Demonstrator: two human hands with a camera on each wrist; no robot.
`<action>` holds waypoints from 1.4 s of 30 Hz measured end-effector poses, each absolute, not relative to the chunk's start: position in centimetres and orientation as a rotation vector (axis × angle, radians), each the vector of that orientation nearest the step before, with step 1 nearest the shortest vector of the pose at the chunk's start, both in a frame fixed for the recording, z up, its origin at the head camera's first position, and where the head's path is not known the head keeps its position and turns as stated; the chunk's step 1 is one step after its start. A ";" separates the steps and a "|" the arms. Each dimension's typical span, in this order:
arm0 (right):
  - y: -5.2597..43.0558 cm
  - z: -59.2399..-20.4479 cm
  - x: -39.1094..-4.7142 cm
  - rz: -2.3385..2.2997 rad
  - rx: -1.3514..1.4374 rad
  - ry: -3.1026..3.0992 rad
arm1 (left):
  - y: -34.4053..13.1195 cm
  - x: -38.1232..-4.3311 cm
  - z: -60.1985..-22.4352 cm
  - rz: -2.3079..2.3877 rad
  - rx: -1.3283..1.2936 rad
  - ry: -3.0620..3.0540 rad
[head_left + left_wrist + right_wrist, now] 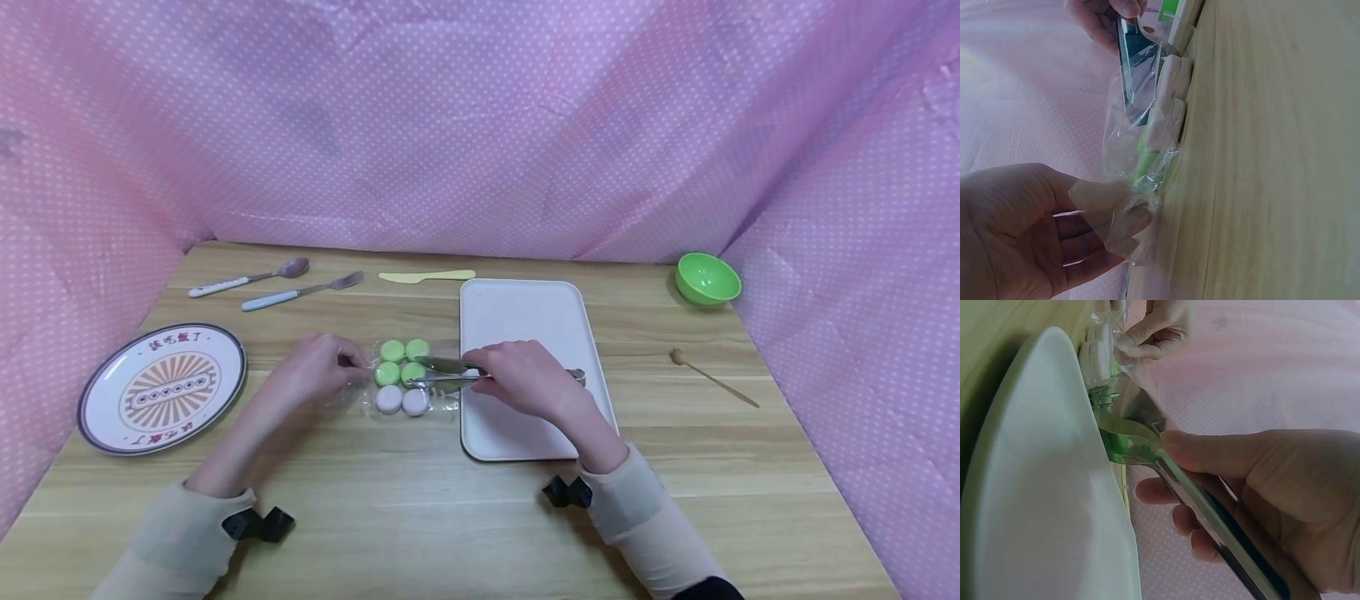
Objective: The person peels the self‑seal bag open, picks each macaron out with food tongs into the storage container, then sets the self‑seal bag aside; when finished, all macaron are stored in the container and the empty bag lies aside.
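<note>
My left hand (315,368) pinches one end of a clear plastic bag (1119,140) between thumb and fingers. Inside the bag lie several green macarons (387,374) and two pale lilac macarons (388,399), set in pairs. Metal tongs (1188,490) are held in my right hand (525,379), thumb on one arm and fingers on the other. The tongs' tips reach into the bag at a green macaron (412,373) on its right side. Whether they touch that macaron is hard to tell through the plastic.
A white rectangular tray (525,312) lies under my right hand. To the left is a round patterned plate (225,367). Along the back lie a spoon (247,281), a fork (300,292) and a yellow knife (427,276). A green bowl (707,279) and wooden honey dipper (712,379) are at right.
</note>
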State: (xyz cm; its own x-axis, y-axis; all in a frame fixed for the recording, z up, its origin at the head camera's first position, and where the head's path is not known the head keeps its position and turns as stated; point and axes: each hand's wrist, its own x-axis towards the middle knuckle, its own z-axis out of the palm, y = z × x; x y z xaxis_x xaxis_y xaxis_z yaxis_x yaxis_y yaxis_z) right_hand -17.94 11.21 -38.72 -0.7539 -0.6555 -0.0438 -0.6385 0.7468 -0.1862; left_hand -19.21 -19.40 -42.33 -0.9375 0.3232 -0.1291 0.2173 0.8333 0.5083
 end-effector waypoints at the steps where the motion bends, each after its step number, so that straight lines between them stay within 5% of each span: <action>1: 11.2 -38.7 -17.9 -0.239 -1.054 2.837 | -19.4 -19.2 -42.3 0.739 0.418 2.806; 42: 11.2 -38.2 -17.8 -0.221 -1.083 2.861 | -20.0 -19.1 -41.8 0.741 0.411 2.798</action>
